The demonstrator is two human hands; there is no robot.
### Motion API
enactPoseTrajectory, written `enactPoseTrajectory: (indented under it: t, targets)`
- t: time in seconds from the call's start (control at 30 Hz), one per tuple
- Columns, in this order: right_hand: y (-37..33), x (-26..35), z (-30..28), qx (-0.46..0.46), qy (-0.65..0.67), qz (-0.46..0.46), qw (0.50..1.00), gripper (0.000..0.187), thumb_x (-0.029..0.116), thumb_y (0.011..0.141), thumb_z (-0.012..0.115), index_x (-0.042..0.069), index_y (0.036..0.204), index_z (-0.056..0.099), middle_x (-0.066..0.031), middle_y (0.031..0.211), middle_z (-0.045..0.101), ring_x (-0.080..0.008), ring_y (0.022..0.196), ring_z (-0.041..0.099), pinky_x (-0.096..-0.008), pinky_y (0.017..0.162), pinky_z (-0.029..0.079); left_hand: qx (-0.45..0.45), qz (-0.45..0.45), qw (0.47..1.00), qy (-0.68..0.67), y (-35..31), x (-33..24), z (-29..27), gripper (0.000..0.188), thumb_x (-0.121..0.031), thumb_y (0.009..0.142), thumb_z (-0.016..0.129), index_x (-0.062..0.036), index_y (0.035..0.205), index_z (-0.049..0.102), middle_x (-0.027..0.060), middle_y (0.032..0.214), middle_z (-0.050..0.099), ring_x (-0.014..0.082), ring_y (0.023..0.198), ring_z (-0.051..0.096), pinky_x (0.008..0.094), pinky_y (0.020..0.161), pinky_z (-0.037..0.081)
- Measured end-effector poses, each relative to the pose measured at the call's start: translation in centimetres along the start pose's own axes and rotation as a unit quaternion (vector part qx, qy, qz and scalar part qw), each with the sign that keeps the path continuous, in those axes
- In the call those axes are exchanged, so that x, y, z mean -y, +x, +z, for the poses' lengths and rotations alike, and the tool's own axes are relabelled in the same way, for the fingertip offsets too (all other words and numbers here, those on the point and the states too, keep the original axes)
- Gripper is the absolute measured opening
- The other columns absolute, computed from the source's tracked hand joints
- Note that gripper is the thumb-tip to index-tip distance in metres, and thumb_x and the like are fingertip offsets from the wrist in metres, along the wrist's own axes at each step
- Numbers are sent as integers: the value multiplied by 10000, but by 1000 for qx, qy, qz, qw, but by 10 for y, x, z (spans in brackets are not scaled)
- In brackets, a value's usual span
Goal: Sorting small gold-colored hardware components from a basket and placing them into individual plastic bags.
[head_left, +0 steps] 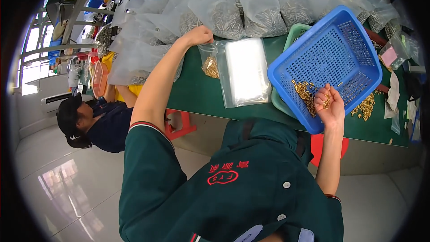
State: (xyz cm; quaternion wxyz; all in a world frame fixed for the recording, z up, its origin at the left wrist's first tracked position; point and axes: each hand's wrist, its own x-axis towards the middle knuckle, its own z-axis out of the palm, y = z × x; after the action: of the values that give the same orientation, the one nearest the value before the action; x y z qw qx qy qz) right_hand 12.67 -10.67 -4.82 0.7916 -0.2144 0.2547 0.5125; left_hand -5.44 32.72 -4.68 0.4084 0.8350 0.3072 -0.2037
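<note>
My left hand (199,36) is closed on the top edge of a small clear plastic bag (207,50). At the bottom of that bag lies a heap of small brass-coloured pins (210,68). Palm up, my right hand (330,107) curls its fingers around several of the same pins inside the near side of a blue perforated basket (365,69). Beside it, more loose brass pins (305,96) are piled in the basket's near left corner. A stack of flat clear bags (247,71) lies between my two hands.
Large clear bags (222,15) of silvery metal pins line the table's far side. A green basket (278,103) sits under the blue one. Brass pins (365,106) lie loose on the green table (201,101) at right. Another person (101,123) sits at left; a red stool (181,125) stands nearby.
</note>
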Motion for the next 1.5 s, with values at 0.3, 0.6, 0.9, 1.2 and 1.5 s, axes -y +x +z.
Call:
enactPoseTrajectory:
  t: [0.3,0.6,0.9,1.2,1.5]
  targets:
    - [1,-3,-3,-11,0,4,1000,149,154,866,397,30,861,480,-34,677,419,-120,574,374,-226,501,325,142,-58,983,101,0,-2,9,266,-152,761,426,25,843,608,80,780,588,158,699,564,284,661,474]
    - [-5,-1,13,-138,-28,-36,989,217,96,867,352,-17,1029,441,-114,786,498,-183,660,450,-283,576,408,58,-19,966,253,-18,-27,-5,266,-161,754,438,30,847,599,80,817,613,168,721,580,280,671,462]
    - [-27,3,32,60,-156,-100,981,242,172,908,393,-1,1059,470,29,610,343,-44,469,287,-171,390,235,21,150,700,-698,-94,-219,116,331,-191,854,387,77,1022,486,199,1058,540,265,1006,519,339,901,394]
    - [-46,-11,67,72,-590,-186,782,253,174,903,376,8,971,554,45,544,350,-36,474,300,-194,428,237,242,22,449,-860,-57,-252,229,385,-200,883,274,63,1098,457,184,1193,461,261,1128,427,382,989,304]
    - [-58,-2,73,73,-546,-161,819,192,108,857,439,-3,972,544,19,642,454,-27,536,378,-165,465,295,258,36,420,-869,-59,-252,225,394,-219,903,251,59,1133,409,175,1234,422,253,1144,408,362,993,305]
